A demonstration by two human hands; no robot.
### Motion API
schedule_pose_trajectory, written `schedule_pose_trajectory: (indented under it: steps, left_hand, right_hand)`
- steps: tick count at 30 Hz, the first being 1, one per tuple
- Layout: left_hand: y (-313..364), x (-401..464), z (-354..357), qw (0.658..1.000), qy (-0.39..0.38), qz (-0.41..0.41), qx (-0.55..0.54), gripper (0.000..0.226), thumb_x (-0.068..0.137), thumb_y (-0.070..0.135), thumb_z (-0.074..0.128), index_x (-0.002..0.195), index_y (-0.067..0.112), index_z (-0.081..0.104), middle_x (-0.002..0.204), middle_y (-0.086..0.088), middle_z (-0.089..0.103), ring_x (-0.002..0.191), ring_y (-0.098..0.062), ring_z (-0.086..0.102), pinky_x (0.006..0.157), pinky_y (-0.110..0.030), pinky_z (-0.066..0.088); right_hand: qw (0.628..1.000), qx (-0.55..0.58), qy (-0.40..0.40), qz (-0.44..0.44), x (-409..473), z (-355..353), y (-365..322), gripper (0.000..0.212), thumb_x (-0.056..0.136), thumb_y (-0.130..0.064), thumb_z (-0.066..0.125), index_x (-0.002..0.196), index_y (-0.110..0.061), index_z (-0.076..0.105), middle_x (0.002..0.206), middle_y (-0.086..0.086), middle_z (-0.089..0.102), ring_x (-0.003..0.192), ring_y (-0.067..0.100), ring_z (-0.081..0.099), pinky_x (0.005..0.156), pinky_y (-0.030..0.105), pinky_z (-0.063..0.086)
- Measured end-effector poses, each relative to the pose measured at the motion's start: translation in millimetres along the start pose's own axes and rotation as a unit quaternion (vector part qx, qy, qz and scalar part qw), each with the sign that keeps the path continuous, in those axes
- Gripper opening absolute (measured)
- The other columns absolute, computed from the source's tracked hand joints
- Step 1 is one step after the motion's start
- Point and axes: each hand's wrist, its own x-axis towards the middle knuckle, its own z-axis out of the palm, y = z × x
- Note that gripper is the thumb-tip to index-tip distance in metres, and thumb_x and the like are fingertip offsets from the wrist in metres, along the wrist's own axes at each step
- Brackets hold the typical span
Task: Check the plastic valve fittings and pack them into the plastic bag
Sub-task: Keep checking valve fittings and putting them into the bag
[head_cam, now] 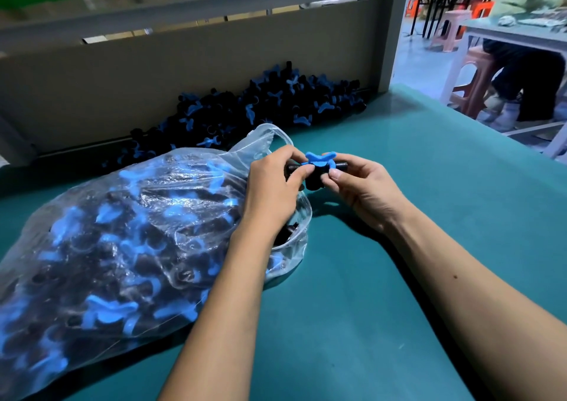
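Observation:
A black valve fitting [314, 180] with a blue handle is held above the table between both hands. My left hand [273, 186] pinches its left end and touches the blue handle. My right hand [362, 189] pinches its right side with thumb and fingers. Just below and left lies a clear plastic bag [122, 247], nearly full of black and blue fittings, its open mouth under my left wrist. A loose pile of fittings [260, 106] lies along the back wall of the bench.
The teal table top [399, 278] stretches to the right and front. A grey partition [153, 72] closes the back. Beyond the right edge stand pink stools [472, 81] and a seated person [527, 63] at another table.

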Motion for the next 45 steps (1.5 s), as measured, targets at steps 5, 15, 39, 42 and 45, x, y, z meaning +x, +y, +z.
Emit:
schedule_pose_trajectory:
  steps: [5, 15, 39, 42, 45]
  left_hand:
    - [2, 1, -3, 1.000, -0.014, -0.024, -0.012, 0.011, 0.088, 0.017, 0.080, 0.096, 0.021, 0.074, 0.076, 0.008, 0.071, 0.071, -0.013, 0.067, 0.070, -0.028, 0.053]
    - [1, 0, -2, 0.998, -0.017, -0.051, -0.032, 0.013, 0.086, 0.015, 0.082, 0.095, 0.022, 0.075, 0.082, 0.006, 0.074, 0.078, -0.014, 0.072, 0.079, -0.039, 0.060]
    - [19, 0, 3, 0.996, 0.051, -0.049, -0.053, 0.025, 0.096, 0.034, 0.069, 0.081, 0.014, 0.072, 0.074, -0.003, 0.073, 0.073, -0.028, 0.072, 0.076, -0.047, 0.057]
    - [33, 2, -6, 0.985, 0.107, -0.023, -0.135, 0.022, 0.099, 0.026, 0.065, 0.085, 0.011, 0.071, 0.077, -0.007, 0.074, 0.071, -0.025, 0.073, 0.076, -0.048, 0.059]
    - [51, 6, -15, 0.964, 0.121, 0.009, -0.237, 0.019, 0.102, 0.012, 0.060, 0.099, -0.003, 0.070, 0.090, -0.017, 0.074, 0.072, -0.019, 0.073, 0.072, -0.033, 0.058]
  right_hand:
    - [0.994, -0.103, 0.036, -0.011, 2, -2, 2, 0.017, 0.089, -0.020, 0.072, 0.104, -0.014, 0.076, 0.097, 0.003, 0.071, 0.081, 0.009, 0.063, 0.062, 0.017, 0.050]
    - [0.994, -0.105, 0.023, -0.007, 4, -5, 7, 0.022, 0.085, -0.021, 0.078, 0.105, -0.011, 0.076, 0.093, 0.009, 0.069, 0.081, 0.023, 0.060, 0.069, 0.031, 0.051]
    - [0.980, -0.119, 0.154, -0.046, 7, 12, 15, 0.010, 0.097, -0.014, 0.065, 0.101, -0.004, 0.066, 0.084, 0.012, 0.070, 0.063, 0.015, 0.063, 0.054, 0.023, 0.053]
    - [0.972, 0.191, 0.099, 0.092, 4, 11, 1, 0.031, 0.106, -0.024, 0.044, 0.108, 0.002, 0.061, 0.086, 0.014, 0.065, 0.057, 0.009, 0.059, 0.049, 0.012, 0.048]
    - [0.927, 0.345, 0.054, 0.141, 1, 6, -5, 0.041, 0.109, -0.028, 0.037, 0.106, 0.004, 0.062, 0.083, 0.012, 0.059, 0.055, 0.010, 0.056, 0.045, 0.012, 0.046]
